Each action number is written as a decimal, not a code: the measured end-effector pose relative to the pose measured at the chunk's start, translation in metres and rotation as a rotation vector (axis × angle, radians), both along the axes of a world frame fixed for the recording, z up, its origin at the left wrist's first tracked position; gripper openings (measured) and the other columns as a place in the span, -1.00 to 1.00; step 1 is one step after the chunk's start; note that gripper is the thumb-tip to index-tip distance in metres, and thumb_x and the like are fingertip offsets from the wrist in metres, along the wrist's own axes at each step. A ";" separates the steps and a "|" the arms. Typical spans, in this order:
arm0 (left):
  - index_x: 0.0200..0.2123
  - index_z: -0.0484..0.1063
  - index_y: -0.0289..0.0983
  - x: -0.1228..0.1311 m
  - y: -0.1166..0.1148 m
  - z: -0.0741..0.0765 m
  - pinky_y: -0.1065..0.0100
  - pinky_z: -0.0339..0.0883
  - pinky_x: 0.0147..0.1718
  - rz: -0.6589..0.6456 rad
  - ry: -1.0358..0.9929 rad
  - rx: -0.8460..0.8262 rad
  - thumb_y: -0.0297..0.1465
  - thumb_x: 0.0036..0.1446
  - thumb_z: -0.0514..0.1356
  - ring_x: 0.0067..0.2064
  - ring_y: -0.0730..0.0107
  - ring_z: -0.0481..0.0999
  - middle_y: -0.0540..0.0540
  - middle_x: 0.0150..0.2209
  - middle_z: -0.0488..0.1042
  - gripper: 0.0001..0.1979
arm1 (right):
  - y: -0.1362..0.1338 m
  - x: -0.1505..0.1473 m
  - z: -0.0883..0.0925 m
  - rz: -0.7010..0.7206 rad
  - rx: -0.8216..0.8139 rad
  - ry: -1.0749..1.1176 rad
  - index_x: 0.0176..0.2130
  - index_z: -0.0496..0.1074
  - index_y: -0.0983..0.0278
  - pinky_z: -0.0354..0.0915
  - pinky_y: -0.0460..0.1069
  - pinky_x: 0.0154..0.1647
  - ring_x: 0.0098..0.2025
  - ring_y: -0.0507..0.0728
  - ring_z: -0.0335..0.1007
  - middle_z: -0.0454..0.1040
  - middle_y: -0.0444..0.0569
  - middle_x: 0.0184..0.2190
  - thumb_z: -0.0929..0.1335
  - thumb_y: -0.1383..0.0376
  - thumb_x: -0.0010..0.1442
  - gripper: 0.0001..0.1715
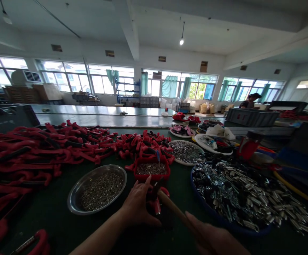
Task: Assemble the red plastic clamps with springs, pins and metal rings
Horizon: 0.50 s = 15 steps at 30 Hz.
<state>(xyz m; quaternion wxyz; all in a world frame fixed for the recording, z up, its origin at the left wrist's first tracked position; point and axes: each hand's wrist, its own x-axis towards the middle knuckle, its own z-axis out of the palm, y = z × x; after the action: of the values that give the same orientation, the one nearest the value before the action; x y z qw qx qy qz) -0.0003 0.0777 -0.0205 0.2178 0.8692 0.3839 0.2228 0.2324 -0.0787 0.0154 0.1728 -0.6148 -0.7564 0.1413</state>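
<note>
My right hand is closed round the wooden handle of a hammer. The hammer's dark head is over a red tool part with a shiny metal pin at its near end. Beside that part, my left hand lies with thumb and fingers spread to its left and near side; whether it touches the part I cannot tell. Just beyond the fingertips stands a red plastic box of small metal pins. A steel bowl with many small metal pieces sits left of my left hand.
Red tool frames with black grips are heaped at left and behind the box. At right, a blue-rimmed tray overflows with metal parts. Farther back are a white tray, a grey crate and another person.
</note>
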 end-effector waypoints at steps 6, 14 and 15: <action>0.26 -0.23 -0.23 0.000 0.002 0.001 -0.10 -0.28 0.18 -0.015 0.005 0.004 0.05 -0.61 0.34 0.07 -0.01 0.29 -0.20 0.01 0.37 0.35 | 0.002 -0.001 0.006 0.023 -0.037 0.120 0.21 0.08 0.18 0.35 -0.01 -0.13 -0.16 0.18 0.45 0.48 0.05 -0.10 0.18 0.36 0.11 -0.34; 0.16 0.16 -0.16 -0.002 -0.020 0.017 -0.09 -0.19 0.17 0.031 0.175 0.039 0.07 -0.42 0.28 0.17 -0.07 0.14 -0.21 0.16 0.20 0.00 | 0.005 0.025 -0.008 -0.244 0.034 0.244 0.15 0.21 0.20 0.34 0.06 -0.09 -0.03 0.25 0.37 0.46 0.03 -0.06 0.22 0.14 0.14 -0.41; 0.13 0.20 -0.13 -0.001 -0.026 0.016 -0.05 -0.10 0.15 0.060 0.194 0.059 0.03 -0.33 0.27 0.16 -0.06 0.15 -0.19 0.16 0.20 -0.10 | 0.006 0.029 -0.014 -0.279 0.031 0.251 0.15 0.22 0.20 0.37 0.05 -0.15 -0.09 0.24 0.41 0.49 0.03 -0.12 0.21 0.13 0.15 -0.42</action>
<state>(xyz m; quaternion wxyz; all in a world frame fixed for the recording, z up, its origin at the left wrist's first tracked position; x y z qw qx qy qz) -0.0012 0.0512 -0.0045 0.1471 0.8808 0.4224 0.1553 0.2617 -0.0723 0.0009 0.2934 -0.6884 -0.6384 0.1800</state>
